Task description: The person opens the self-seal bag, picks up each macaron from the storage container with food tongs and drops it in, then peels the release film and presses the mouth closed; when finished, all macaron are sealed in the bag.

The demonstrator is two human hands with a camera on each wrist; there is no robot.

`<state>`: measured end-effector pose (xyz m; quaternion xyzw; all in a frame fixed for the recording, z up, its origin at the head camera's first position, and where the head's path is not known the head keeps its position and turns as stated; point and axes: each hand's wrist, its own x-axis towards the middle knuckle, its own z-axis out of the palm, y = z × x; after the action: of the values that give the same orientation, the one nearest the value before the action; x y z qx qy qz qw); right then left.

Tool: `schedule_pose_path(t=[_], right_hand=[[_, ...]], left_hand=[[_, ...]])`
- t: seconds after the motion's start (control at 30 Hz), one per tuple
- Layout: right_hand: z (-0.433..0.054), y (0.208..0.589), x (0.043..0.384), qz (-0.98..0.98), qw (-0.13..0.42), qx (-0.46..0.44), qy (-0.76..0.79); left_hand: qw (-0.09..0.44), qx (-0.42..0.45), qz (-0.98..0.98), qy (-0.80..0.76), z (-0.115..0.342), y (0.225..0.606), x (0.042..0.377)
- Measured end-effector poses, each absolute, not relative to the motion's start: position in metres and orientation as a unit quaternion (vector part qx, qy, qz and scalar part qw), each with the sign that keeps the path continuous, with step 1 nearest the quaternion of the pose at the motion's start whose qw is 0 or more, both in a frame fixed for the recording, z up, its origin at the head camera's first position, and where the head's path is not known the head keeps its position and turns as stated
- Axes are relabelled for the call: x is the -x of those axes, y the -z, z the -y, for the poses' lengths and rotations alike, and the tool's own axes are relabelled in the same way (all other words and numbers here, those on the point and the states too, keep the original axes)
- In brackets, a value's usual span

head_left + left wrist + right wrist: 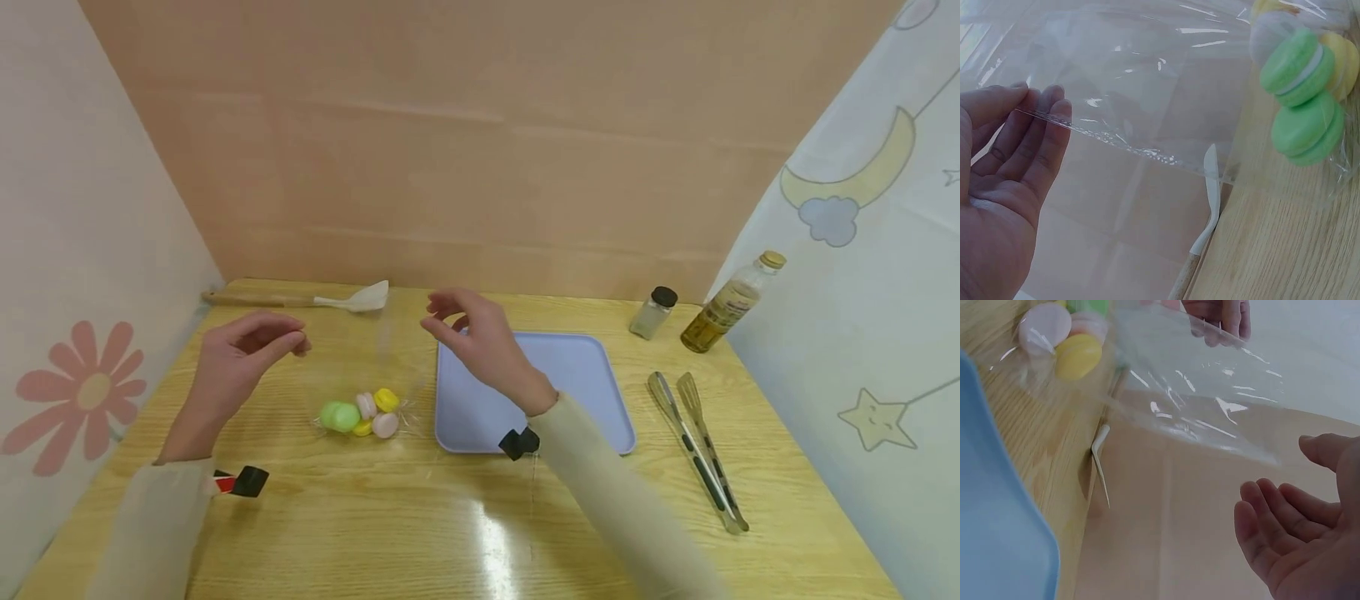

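A clear plastic bag [1141,81] stands up from the table with several macarons at its bottom. Among them are green macarons [341,416], a yellow macaron [386,399] and a pale pink macaron [385,425]. My left hand [242,354] pinches the bag's upper left edge between thumb and fingers. Beside the opposite upper corner, my right hand [480,337] is held with thumb and fingers apart and nothing between them. The right wrist view shows a gap between its fingertips [1249,489] and the plastic.
Right of the bag lies a blue tray [570,367], partly under my right forearm. Metal tongs [697,454] lie farther right. A black-capped jar [652,314] and an oil bottle [723,312] stand behind them. At the back left is a spatula [300,301].
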<state>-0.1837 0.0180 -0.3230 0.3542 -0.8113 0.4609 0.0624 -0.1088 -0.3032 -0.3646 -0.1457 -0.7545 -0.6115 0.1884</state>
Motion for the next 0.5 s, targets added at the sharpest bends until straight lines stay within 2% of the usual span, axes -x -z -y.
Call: schedule_pose_path(t=[0.2, 0.5], right_hand=[[-0.0077, 0.3251, 0.1841, 0.803, 0.058, -0.334, -0.489], [-0.0063, 0.3275, 0.1861, 0.794, 0.078, -0.335, -0.501]], left_hand=[[0.183, 0.145, 0.755, 0.612, 0.3022, 0.3642, 0.1099], [0.185, 0.138, 0.756, 0.613, 0.3035, 0.3632, 0.1095]])
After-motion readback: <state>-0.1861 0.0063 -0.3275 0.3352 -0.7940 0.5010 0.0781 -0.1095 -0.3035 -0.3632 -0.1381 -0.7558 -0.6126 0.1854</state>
